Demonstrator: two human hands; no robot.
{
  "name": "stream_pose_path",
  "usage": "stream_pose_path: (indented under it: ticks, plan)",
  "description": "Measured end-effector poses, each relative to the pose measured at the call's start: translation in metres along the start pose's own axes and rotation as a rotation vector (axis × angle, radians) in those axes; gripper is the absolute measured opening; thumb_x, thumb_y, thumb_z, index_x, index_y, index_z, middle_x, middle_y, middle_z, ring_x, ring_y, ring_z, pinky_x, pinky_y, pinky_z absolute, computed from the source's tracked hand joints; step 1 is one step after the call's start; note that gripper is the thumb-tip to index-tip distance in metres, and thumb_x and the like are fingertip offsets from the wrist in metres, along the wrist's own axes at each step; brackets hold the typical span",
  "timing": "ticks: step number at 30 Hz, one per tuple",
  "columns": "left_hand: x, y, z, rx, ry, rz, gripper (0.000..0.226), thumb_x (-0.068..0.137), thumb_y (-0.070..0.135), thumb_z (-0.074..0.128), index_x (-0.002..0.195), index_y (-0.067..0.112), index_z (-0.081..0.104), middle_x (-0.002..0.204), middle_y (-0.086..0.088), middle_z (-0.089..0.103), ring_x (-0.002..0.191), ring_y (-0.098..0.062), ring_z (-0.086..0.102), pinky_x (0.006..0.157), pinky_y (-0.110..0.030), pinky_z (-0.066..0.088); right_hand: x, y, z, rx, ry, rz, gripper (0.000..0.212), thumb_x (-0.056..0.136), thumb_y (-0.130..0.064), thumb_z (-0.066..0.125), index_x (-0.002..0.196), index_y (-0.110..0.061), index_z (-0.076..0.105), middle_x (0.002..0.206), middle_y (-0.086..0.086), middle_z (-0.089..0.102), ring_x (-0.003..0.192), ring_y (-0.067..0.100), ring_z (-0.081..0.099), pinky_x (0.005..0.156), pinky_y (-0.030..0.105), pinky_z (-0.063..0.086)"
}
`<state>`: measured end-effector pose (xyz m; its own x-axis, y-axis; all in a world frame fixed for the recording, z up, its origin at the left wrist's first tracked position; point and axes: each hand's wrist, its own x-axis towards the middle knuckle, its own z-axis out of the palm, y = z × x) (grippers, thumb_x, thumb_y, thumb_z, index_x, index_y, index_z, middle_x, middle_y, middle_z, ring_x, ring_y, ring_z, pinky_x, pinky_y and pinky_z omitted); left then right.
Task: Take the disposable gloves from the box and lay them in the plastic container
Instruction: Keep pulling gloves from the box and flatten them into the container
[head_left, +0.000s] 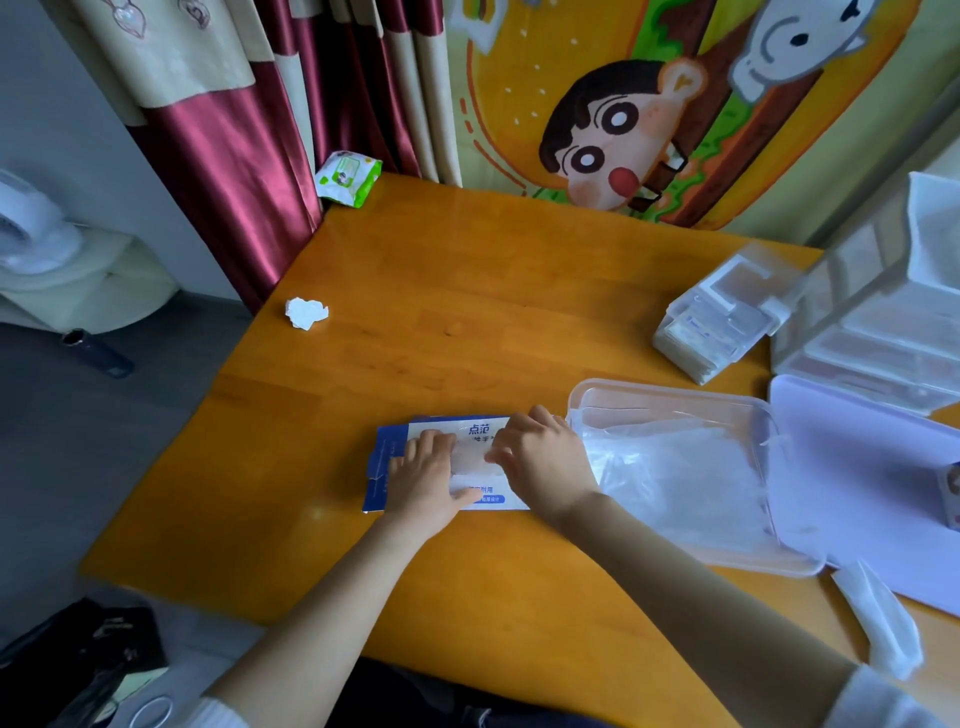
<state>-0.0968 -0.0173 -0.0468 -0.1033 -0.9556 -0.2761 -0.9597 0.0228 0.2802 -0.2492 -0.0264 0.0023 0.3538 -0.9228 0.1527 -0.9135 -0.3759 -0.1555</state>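
Both bare forearms reach forward; the left hand lies flat, fingers straight, the right hand curls a pinching grip on a glove.

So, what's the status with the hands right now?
Left hand flat on box. Right hand pinching gloves at its opening. Container alongside, partly filled. Nothing between them.

Blue-and-white box, orange wooden table, maroon-and-cream curtain, clear container.
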Motion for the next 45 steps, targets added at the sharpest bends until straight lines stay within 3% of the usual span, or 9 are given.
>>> stream_pose_path:
  ticks: [9, 19, 23, 25, 29, 33, 36, 41, 45]
  plan:
    - [-0.002, 0.002, 0.001, -0.035, 0.013, -0.032, 0.069, 0.080, 0.053, 0.067, 0.134, 0.020, 0.037, 0.140, 0.001, 0.036, 0.129, -0.017, 0.036, 0.101, -0.032, 0.037, 0.001, 0.029, -0.034, 0.393, 0.077, 0.382, 0.019, 0.094, -0.023, 0.055, 0.091, -0.021, 0.073, 0.096, -0.003, 0.063, 0.093, 0.019, 0.054, 0.063, 0.033, 0.045]
    - [-0.001, 0.004, -0.002, -0.075, -0.012, -0.032, 0.065, 0.083, 0.043, 0.068, 0.136, 0.020, 0.038, 0.139, 0.001, 0.036, 0.129, -0.019, 0.035, 0.103, -0.036, 0.036, 0.004, 0.046, -0.047, 0.541, 0.167, 0.418, 0.020, 0.097, -0.015, 0.050, 0.097, -0.009, 0.070, 0.090, 0.004, 0.053, 0.073, 0.022, 0.053, 0.070, 0.040, 0.049]
    - [-0.002, 0.012, -0.017, -0.504, 0.206, -0.033, 0.039, 0.092, 0.005, 0.056, 0.129, 0.014, 0.048, 0.130, -0.002, 0.048, 0.119, -0.021, 0.049, 0.088, -0.029, 0.051, 0.003, 0.052, -0.037, 0.548, 0.120, 0.396, 0.019, 0.089, 0.002, 0.049, 0.083, -0.008, 0.063, 0.083, 0.007, 0.054, 0.068, 0.030, 0.058, 0.064, 0.051, 0.052]
    - [-0.007, 0.026, -0.037, -0.802, 0.317, -0.040, 0.034, 0.096, 0.007, 0.050, 0.127, 0.018, 0.048, 0.124, 0.004, 0.051, 0.112, -0.013, 0.052, 0.079, -0.019, 0.050, 0.003, 0.052, -0.036, 0.555, 0.099, 0.382, 0.020, 0.089, 0.002, 0.049, 0.083, -0.010, 0.063, 0.083, 0.005, 0.057, 0.069, 0.028, 0.059, 0.066, 0.049, 0.051]
    - [-0.012, 0.059, -0.070, -1.130, 0.153, 0.106, 0.023, 0.098, 0.026, 0.051, 0.119, 0.033, 0.047, 0.112, 0.020, 0.054, 0.100, 0.005, 0.053, 0.079, -0.012, 0.044, 0.007, 0.042, -0.043, 0.654, 0.062, 0.359, 0.013, 0.093, -0.007, 0.053, 0.096, -0.013, 0.064, 0.081, -0.002, 0.061, 0.076, 0.020, 0.058, 0.070, 0.029, 0.047]
    - [-0.005, 0.075, -0.067, -1.024, 0.157, 0.152, 0.026, 0.090, 0.010, 0.064, 0.112, 0.018, 0.053, 0.099, 0.013, 0.056, 0.092, -0.001, 0.057, 0.080, -0.013, 0.045, 0.008, 0.029, -0.051, 0.910, 0.029, 0.375, 0.022, 0.092, 0.001, 0.049, 0.107, -0.012, 0.060, 0.082, -0.006, 0.062, 0.077, 0.016, 0.061, 0.074, 0.025, 0.052]
    - [-0.003, 0.081, -0.067, -1.205, 0.239, 0.074, 0.026, 0.086, 0.002, 0.066, 0.088, 0.022, 0.050, 0.089, 0.002, 0.056, 0.080, -0.008, 0.058, 0.066, -0.014, 0.047, 0.004, 0.024, -0.053, 1.056, -0.022, 0.393, 0.027, 0.091, -0.014, 0.062, 0.116, -0.013, 0.053, 0.095, -0.003, 0.061, 0.087, 0.014, 0.062, 0.075, 0.019, 0.052]
    - [-0.005, 0.074, -0.070, -1.130, 0.294, 0.114, 0.031, 0.079, 0.000, 0.073, 0.087, 0.021, 0.051, 0.083, 0.009, 0.058, 0.072, 0.007, 0.058, 0.060, -0.007, 0.043, 0.003, 0.034, -0.054, 1.026, -0.049, 0.453, 0.032, 0.077, -0.006, 0.076, 0.106, -0.003, 0.061, 0.078, -0.002, 0.062, 0.069, 0.008, 0.058, 0.066, 0.016, 0.049]
    - [0.004, 0.060, -0.067, -0.963, 0.314, 0.145, 0.026, 0.081, -0.003, 0.069, 0.078, 0.017, 0.054, 0.080, 0.007, 0.055, 0.077, -0.009, 0.057, 0.060, -0.008, 0.042, 0.000, 0.046, -0.053, 0.979, 0.009, 0.491, 0.020, 0.082, 0.004, 0.066, 0.101, -0.002, 0.063, 0.071, -0.003, 0.063, 0.063, 0.008, 0.059, 0.064, 0.015, 0.049]
